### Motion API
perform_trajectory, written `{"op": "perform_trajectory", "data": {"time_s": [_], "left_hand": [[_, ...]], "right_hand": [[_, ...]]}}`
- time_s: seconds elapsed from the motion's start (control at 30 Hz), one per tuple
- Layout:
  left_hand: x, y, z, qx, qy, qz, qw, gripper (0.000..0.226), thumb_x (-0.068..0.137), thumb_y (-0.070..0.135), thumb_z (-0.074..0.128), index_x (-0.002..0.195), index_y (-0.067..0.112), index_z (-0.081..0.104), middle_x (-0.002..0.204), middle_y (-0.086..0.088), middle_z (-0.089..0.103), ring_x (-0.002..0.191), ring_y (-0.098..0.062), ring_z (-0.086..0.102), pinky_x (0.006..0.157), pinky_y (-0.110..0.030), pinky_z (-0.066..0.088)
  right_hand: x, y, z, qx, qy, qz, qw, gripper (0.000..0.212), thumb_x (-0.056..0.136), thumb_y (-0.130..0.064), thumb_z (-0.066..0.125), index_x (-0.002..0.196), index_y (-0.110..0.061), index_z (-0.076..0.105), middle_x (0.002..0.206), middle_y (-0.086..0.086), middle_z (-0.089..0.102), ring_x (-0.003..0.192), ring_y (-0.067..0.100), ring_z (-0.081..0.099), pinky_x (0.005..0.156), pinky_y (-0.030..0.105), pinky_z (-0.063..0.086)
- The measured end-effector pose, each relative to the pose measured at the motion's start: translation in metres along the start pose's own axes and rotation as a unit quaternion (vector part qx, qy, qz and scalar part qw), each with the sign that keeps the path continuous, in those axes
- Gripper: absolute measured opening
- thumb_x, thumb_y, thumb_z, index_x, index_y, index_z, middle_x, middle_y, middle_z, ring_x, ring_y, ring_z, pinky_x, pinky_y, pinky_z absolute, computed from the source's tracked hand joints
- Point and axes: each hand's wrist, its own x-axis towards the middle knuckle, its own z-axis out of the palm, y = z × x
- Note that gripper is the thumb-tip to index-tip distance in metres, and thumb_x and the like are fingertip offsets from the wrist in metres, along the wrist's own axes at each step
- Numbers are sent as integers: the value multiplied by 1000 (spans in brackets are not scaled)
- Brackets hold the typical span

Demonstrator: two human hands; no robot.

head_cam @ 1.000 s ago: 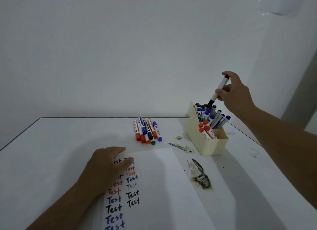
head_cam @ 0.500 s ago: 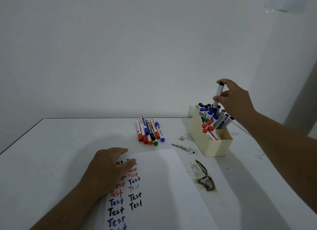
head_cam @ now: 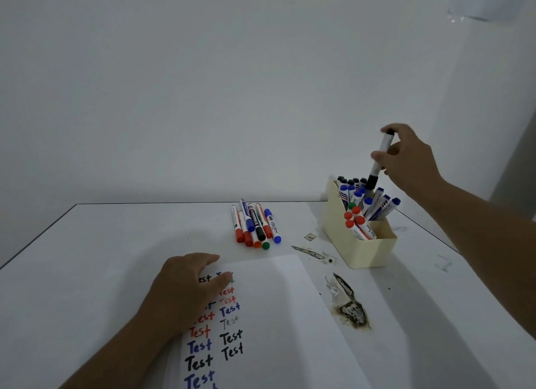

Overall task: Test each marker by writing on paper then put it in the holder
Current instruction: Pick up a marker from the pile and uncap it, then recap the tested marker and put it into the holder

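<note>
Right hand point(head_cam: 412, 159) pinches a black marker point(head_cam: 380, 159) cap-down over the holder point(head_cam: 362, 249) at right of frame; left hand point(head_cam: 185, 290) rests flat on the paper point(head_cam: 275, 316). Depositing step; next, a straight drop between the stored markers.

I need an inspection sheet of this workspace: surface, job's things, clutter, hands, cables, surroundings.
Surface: white table, dark scorched stains.
Job's things: white paper sheet with "Test" words; cream plastic holder full of markers; loose capped markers behind the sheet.
Clutter: small scrap on the table.
Hands: left hand rests on the sheet; right hand holds black-capped marker, cap down, at the holder.
Cables: nothing seen.
Surroundings: plain white wall.
</note>
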Motion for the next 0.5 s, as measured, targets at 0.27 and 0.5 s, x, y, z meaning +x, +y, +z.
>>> {"op": "perform_trajectory", "data": {"time_s": [0.27, 0.5], "left_hand": [[-1, 2, -2, -2, 2, -2, 1000, 62, 87, 71, 52, 139, 37, 52, 144, 14, 50, 134, -10, 39, 113, -37, 35], [1, 0, -2, 2, 2, 3, 1000, 62, 87, 72, 51, 137, 36, 54, 142, 15, 53, 132, -10, 43, 113, -41, 37]], "right_hand": [[16, -4, 6, 29, 20, -16, 999, 40, 94, -20, 67, 127, -34, 49, 92, 5, 69, 86, 28, 71, 72, 42, 57], [12, 14, 31, -16, -81, 6, 997, 26, 100, -26, 58, 126, -29, 55, 95, 5, 70, 82, 15, 70, 61, 27, 49]]}}
